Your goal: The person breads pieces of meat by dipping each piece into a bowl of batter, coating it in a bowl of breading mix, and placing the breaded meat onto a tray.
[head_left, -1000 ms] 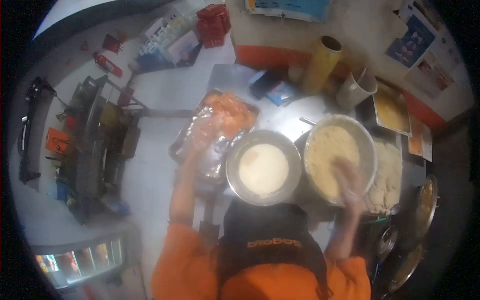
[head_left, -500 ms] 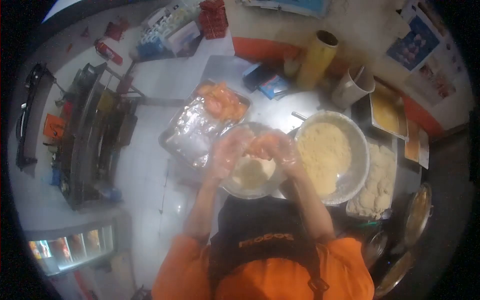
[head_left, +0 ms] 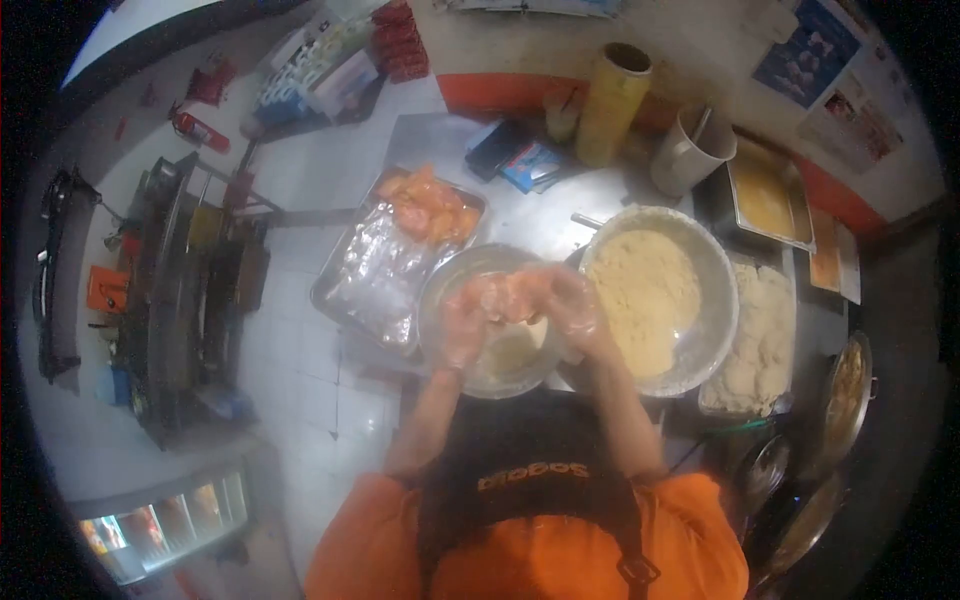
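I count one left hand and one right hand, with what looks like one orange-pink piece between them. Bowls number two: a smaller bowl underneath, a larger bowl at three o'clock. There's one foil-lined tray at ten, one yellow cylinder at one, one steel pan at two, and three round metal vessels towards four.

- My left hand and right hand hold a pinkish piece between them, over a metal bowl with pale contents.
- Left of that bowl, a shiny tray bears orange pieces toward its far end.
- On my right, a wider bowl holds yellowish crumbly mix.
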`<state>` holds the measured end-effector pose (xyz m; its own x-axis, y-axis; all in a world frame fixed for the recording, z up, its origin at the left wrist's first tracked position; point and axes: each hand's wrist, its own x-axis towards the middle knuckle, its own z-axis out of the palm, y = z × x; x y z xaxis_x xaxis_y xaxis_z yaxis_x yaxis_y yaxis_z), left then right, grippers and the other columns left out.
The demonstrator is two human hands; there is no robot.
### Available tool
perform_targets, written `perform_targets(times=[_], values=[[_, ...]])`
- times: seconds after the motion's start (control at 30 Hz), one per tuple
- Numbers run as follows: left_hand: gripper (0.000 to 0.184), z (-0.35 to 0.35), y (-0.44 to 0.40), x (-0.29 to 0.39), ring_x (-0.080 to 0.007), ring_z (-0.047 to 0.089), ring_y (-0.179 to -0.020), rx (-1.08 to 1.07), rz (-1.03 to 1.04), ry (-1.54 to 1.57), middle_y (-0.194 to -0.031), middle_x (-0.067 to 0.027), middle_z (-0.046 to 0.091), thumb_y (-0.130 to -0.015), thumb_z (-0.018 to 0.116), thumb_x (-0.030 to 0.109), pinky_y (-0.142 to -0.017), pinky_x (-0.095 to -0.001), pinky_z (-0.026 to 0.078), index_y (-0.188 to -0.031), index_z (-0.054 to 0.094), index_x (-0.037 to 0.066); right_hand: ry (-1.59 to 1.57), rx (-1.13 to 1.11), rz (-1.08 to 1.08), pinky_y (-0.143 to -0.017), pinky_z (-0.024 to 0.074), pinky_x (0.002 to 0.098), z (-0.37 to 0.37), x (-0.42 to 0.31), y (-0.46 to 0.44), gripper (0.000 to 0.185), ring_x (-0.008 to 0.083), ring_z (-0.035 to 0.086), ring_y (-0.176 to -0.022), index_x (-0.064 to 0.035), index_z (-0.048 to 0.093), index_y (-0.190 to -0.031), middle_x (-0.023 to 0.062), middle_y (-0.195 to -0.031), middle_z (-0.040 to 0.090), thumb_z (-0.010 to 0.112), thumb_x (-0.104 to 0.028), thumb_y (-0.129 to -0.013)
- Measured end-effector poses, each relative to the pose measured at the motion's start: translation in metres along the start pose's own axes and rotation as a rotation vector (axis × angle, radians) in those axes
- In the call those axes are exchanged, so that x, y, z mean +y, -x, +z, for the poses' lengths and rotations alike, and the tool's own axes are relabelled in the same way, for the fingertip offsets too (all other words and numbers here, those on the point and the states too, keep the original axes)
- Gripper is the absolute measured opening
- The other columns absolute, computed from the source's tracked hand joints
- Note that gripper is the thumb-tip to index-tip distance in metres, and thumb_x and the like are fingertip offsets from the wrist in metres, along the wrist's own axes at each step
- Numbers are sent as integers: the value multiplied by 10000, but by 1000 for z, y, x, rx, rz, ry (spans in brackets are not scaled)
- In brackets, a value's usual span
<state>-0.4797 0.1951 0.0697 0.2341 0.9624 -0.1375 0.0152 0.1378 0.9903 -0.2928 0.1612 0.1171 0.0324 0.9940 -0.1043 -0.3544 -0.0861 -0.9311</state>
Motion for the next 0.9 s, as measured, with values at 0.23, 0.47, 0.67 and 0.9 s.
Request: perform_targets(times=[0.23,0.47,0.67,0.9], values=[[278,-1,1,24,-171,676,-843,-14,254,-254,-901,-97,715,-962,598,251,-760,-328,528,-1047,681,0,440,40,-495,-733,529,323,11,-8,0,286,204,649,-786,-53,649,-1139,88,-937,681,719,-128,-872],[233,-14,9,30,-182,656,-921,-238,6,40,-1030,-101,699,-952,590,114,-823,-305,522,-1130,646,-26,875,-115,-425,-706,529,386,9,-14,1,292,302,668,-792,-55,698,-1018,156,-825,672,762,-170,-757],[285,-15,13,44,-183,651,-949,-91,105,-205,-1063,-89,695,-967,604,167,-842,-303,517,-1185,619,-16,544,72,-241,-714,540,380,31,-10,0,301,280,677,-823,-54,681,-1050,152,-952,671,768,-161,-783],[254,-9,16,50,-131,605,-893,-29,111,-197,-965,-42,659,-989,588,240,-781,-305,494,-1081,650,12,880,67,-420,-732,557,337,41,-33,6,370,223,683,-849,-48,671,-1102,145,-1054,651,807,-122,-766]])
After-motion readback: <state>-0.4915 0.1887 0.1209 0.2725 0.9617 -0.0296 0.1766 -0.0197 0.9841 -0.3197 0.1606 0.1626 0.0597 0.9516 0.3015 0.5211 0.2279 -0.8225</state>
